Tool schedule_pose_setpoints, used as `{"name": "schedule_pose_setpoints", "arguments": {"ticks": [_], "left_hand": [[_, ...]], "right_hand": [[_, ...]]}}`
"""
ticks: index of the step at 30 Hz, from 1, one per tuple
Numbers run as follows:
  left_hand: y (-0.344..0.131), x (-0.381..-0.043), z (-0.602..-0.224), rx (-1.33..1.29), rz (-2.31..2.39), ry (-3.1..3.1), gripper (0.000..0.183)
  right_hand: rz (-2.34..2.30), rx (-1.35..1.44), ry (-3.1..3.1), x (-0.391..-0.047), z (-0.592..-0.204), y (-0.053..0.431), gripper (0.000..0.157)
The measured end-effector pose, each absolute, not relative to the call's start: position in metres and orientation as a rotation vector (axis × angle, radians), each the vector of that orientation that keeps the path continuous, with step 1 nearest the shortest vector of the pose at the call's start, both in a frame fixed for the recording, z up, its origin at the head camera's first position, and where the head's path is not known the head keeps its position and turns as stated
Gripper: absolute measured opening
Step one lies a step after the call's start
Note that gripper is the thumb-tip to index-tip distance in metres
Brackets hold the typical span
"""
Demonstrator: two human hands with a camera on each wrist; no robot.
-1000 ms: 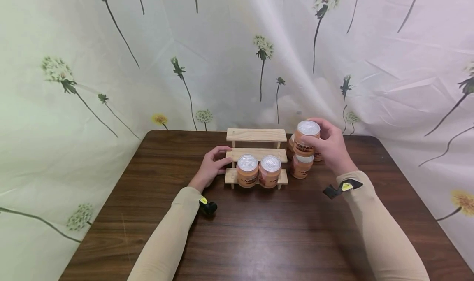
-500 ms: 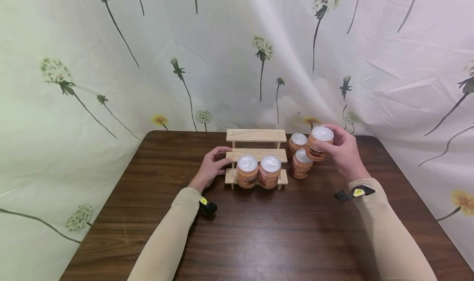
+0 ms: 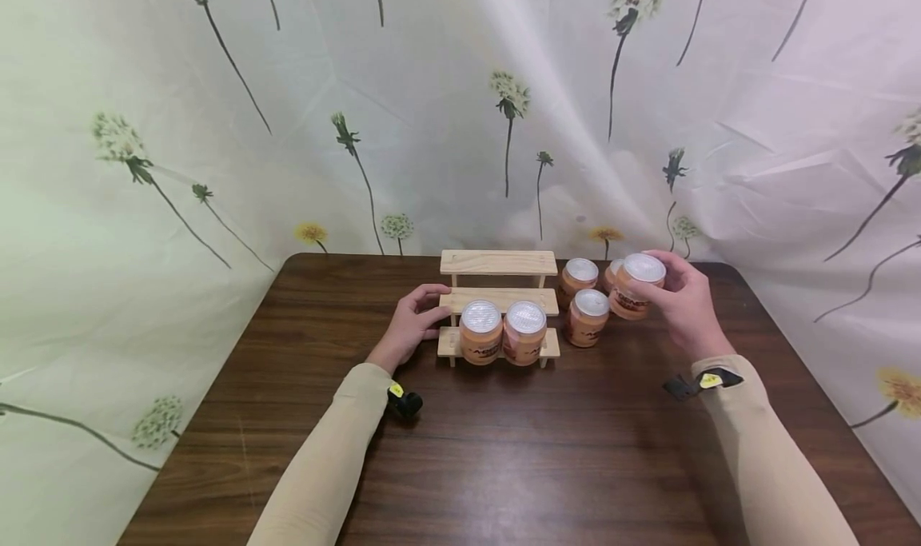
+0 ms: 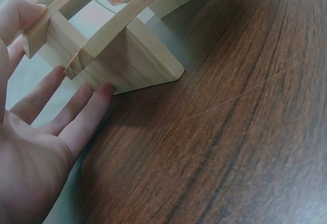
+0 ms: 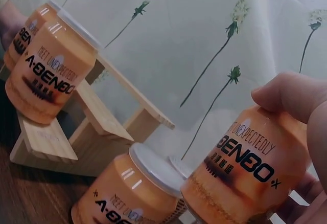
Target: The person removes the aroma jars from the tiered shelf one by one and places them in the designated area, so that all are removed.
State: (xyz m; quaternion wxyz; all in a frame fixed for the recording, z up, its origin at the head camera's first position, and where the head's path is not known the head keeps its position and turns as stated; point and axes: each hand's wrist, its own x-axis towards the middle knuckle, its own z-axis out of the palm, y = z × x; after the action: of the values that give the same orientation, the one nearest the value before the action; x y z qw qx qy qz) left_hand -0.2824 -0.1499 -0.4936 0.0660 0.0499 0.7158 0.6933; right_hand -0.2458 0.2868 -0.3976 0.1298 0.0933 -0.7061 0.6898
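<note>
My right hand (image 3: 691,302) grips an orange can (image 3: 633,296) with a silver lid, thumb across its near side. In the right wrist view the held can (image 5: 245,168) shows its printed label and leans. My left hand (image 3: 412,322) is at the left end of a three-step wooden rack (image 3: 498,263). Seen from the left wrist, straight fingers (image 4: 84,114) touch the rack's side panel, with a digit on a step's end. Two orange cans, a left one (image 3: 480,334) and a right one (image 3: 524,336), sit side by side on the lowest step.
Right of the rack stand a front can (image 3: 586,322) and a back can (image 3: 576,282). Another can (image 3: 613,271) is partly hidden behind the held one. All are near the far side of the brown wooden table (image 3: 489,458). A dandelion-print curtain (image 3: 432,130) hangs behind.
My right hand has carried the can rightward and slightly down, away from over the other cans, which now show more. My left hand and the rack stay put.
</note>
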Motion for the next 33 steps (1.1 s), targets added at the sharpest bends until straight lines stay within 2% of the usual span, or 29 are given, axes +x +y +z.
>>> {"name": "schedule_pose_setpoints", "arguments": {"ticks": [6, 13, 33], "left_hand": [[-0.150, -0.283, -0.494, 0.139, 2.090, 2.164, 0.040], [-0.150, -0.285, -0.495, 0.148, 2.087, 2.169, 0.039], [-0.150, -0.283, -0.495, 0.139, 2.077, 2.176, 0.041]], "right_hand": [[2.001, 0.254, -2.064, -0.244, -0.403, 0.291, 0.043], [2.066, 0.196, -2.067, -0.242, -0.422, 0.296, 0.052], [1.782, 0.073, -2.424, -0.244, -0.460, 0.308, 0.063]]}}
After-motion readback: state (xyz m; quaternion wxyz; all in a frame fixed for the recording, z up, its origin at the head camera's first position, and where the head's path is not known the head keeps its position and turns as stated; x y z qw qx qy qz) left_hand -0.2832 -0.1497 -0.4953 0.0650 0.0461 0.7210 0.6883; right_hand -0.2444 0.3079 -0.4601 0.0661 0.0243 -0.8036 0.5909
